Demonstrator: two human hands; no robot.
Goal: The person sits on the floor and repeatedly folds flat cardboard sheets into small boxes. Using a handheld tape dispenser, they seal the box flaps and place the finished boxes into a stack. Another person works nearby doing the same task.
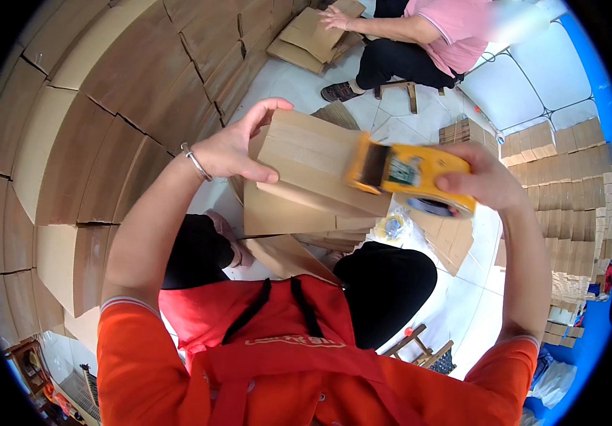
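A brown cardboard box (306, 160) is held up in front of me, above my lap. At its left end my left hand (240, 145) grips it, the thumb on the near edge and the fingers round the far side. My right hand (480, 177) is wrapped round a yellow tape dispenser (416, 170), slightly blurred. The dispenser's front end lies against the box's top at its right side. A strip of tape seems to run along the top. Below the box, a larger flat cardboard piece (270, 213) shows, partly hidden by it.
Stacked cardboard boxes (135, 92) form a wall at the left. Folded cardboard bundles (561, 184) are piled at the right. A person in pink (455, 32) sits at the far side, one hand over flat cardboard (309, 35). A tape roll (392, 227) in plastic lies on the floor.
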